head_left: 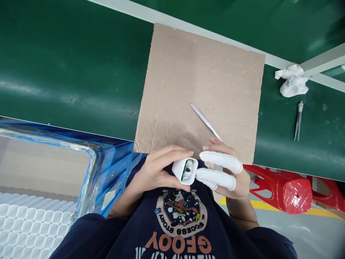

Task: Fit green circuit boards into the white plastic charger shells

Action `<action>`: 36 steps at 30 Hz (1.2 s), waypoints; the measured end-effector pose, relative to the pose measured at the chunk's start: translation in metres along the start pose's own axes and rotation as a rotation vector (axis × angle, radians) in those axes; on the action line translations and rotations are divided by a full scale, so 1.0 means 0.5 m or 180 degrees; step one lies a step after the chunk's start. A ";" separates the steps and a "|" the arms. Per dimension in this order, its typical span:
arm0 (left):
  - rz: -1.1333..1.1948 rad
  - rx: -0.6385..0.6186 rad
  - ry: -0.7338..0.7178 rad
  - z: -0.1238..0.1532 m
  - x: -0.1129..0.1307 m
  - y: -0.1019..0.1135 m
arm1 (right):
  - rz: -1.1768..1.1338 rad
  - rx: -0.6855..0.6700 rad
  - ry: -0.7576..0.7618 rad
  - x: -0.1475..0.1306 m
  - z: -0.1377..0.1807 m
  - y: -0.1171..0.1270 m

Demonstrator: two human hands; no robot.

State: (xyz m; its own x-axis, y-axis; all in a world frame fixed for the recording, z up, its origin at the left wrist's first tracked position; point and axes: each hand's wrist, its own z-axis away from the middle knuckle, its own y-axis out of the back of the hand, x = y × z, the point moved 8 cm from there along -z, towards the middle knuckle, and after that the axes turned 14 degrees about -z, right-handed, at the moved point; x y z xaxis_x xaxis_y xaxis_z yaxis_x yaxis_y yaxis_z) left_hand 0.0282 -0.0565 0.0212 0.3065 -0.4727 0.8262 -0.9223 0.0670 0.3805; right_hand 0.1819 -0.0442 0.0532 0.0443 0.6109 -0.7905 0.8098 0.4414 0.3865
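My left hand grips a white, rounded-square plastic housing between thumb and fingers. The housing's open end faces up and right, showing a green circuit board and pale parts inside. Beside that open end is my right hand, with white finger cots on several fingers. Its index finger and thumb are pressed together against or very near the housing's rim; anything between them is hidden. The other fingers stretch to the left. Metal tweezers lie on the cardboard sheet, their lower end reaching my right fingertips.
A green bench runs across the view. At right lie crumpled white tissue and a second pair of tweezers. A blue-edged bin at left contains rows of white housings. Red stools stand below the bench.
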 end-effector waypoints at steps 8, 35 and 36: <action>0.0468 -0.0365 0.0180 -0.002 -0.008 -0.021 | -0.0033 -0.0372 0.0056 -0.008 -0.011 -0.004; -0.2280 -0.0196 0.0798 0.032 -0.097 -0.071 | 0.1943 -0.0188 -0.0447 0.353 -0.498 0.370; -0.2351 -0.0192 0.0748 0.037 -0.118 -0.079 | 0.2007 -0.0127 -0.0379 0.369 -0.528 0.387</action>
State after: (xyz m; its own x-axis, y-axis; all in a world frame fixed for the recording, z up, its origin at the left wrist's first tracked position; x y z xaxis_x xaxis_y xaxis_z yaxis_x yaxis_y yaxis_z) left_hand 0.0424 -0.0475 -0.0502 0.8848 -0.2151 0.4135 -0.4472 -0.1420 0.8831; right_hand 0.1923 0.3276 0.1075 0.5714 0.6849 -0.4522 0.5847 0.0469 0.8099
